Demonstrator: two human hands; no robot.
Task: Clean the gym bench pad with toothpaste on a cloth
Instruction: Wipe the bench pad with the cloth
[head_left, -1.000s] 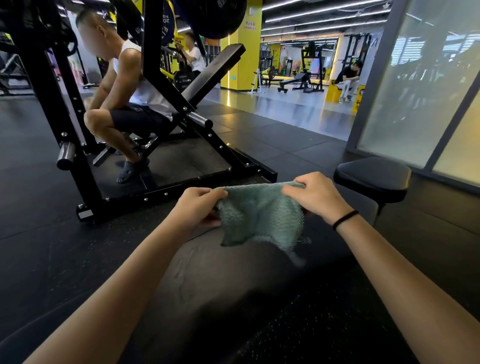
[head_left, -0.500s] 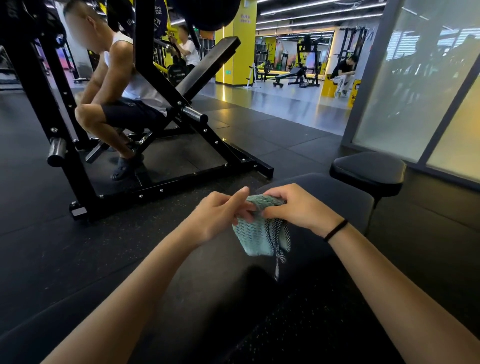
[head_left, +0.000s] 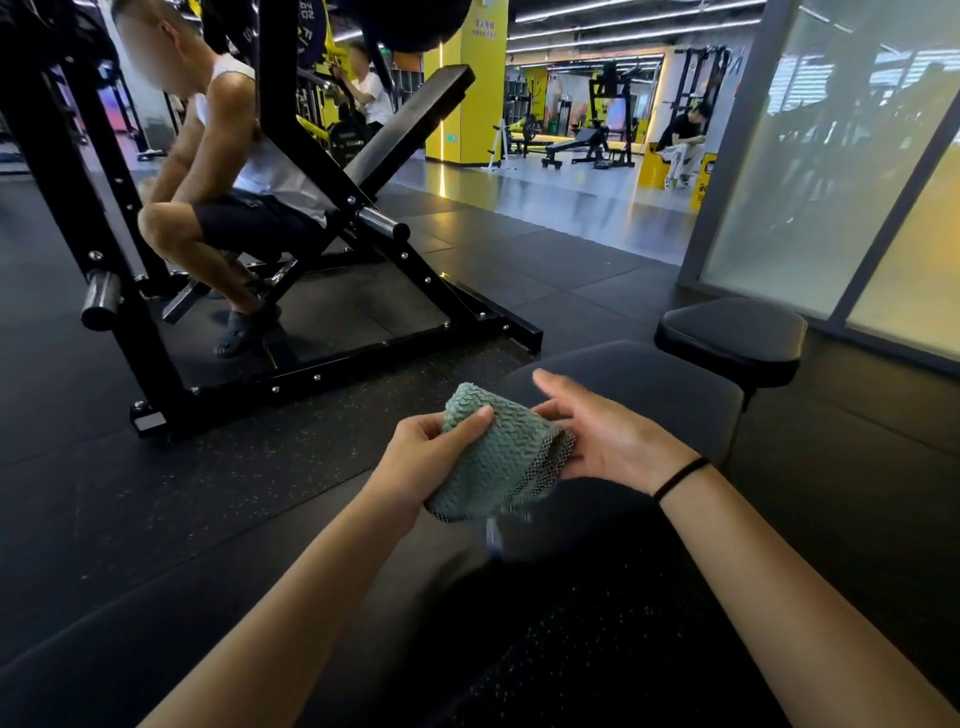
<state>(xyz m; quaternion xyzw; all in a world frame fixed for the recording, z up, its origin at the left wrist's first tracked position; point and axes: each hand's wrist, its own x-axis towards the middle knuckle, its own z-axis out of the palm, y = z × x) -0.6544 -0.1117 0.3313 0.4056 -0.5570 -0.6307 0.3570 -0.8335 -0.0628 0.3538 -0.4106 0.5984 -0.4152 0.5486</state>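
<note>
Clamped between thumb and fingers, the left hand (head_left: 431, 457) holds a folded green waffle-weave cloth (head_left: 493, 462) at centre frame, above the black gym bench pad (head_left: 639, 384). At the cloth's right edge, the right hand (head_left: 608, 441) lies open, palm up, fingers spread, touching the grey-trimmed folds; a black hair tie (head_left: 680, 475) circles its wrist. Writing: white letters on the weight plate at upper left and red characters on the yellow pillar (head_left: 467, 83) at upper centre are too blurred to read. At right, 1 round black seat pad (head_left: 732, 332) stands just beyond the bench.
</note>
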